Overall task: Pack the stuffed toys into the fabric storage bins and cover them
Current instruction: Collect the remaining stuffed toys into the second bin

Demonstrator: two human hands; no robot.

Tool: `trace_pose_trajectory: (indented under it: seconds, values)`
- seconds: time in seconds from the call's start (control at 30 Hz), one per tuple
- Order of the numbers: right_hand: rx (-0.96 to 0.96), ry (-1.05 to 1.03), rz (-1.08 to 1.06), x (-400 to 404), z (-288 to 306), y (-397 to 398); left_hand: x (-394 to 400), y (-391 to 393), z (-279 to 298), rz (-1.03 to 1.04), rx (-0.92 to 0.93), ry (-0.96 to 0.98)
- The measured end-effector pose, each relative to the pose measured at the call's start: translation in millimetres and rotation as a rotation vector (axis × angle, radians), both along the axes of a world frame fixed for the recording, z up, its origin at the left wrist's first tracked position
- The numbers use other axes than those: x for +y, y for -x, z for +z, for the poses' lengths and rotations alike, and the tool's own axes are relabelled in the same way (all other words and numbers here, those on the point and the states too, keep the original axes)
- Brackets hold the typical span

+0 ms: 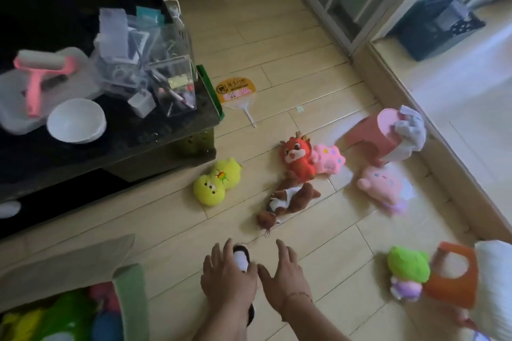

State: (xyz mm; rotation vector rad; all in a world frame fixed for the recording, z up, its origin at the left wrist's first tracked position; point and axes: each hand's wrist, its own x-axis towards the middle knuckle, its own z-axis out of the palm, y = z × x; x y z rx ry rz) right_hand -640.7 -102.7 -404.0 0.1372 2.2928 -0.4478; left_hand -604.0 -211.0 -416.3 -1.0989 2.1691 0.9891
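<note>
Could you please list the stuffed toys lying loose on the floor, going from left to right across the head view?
Yellow bear toy → brown monkey toy → red dragon toy → small pink toy → large pink toy → green-and-purple toy.

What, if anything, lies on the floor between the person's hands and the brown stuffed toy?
Nothing visible does. Bare floor tiles separate the left hand and right hand from the brown stuffed toy.

Yellow bear (217, 182), red dragon (297, 157), pink bin (372, 135)
</note>
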Motion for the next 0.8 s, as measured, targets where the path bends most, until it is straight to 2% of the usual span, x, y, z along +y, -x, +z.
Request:
trace_pose_trajectory:
  seconds: [0.17, 0.33, 0.47, 0.53, 0.6, 0.67, 0.73, 0.8]
  values:
    - [-0.07, -0.042, -0.006, 44, -49, 81, 31, 59, -54, -0.161, -0.072, -0.021]
    - [-0.005, -0.058, 0.007, 89, -110, 172, 66, 129, -107, -0.355, -0.093, -0.11]
    - [0.062, -0.064, 0.135, 111, -180, 242, 82, 175, -154, -0.711, -0.09, -0.155]
    - [0.048, -0.073, 0.184, 116, -226, 270, 80, 195, -182, -0.779, -0.084, -0.109]
    - [0.005, -0.123, 0.242, 120, -271, 295, 76, 217, -214, -0.678, -0.087, -0.089]
    - [-0.055, -0.159, 0.292, 124, -308, 311, 78, 230, -245, -0.563, -0.107, -0.148]
    - [-0.108, -0.164, 0.325, 128, -326, 318, 86, 240, -264, -0.356, -0.159, -0.364]
    - [-0.062, -0.139, 0.285, 132, -323, 316, 96, 242, -270, -0.08, -0.237, -0.568]
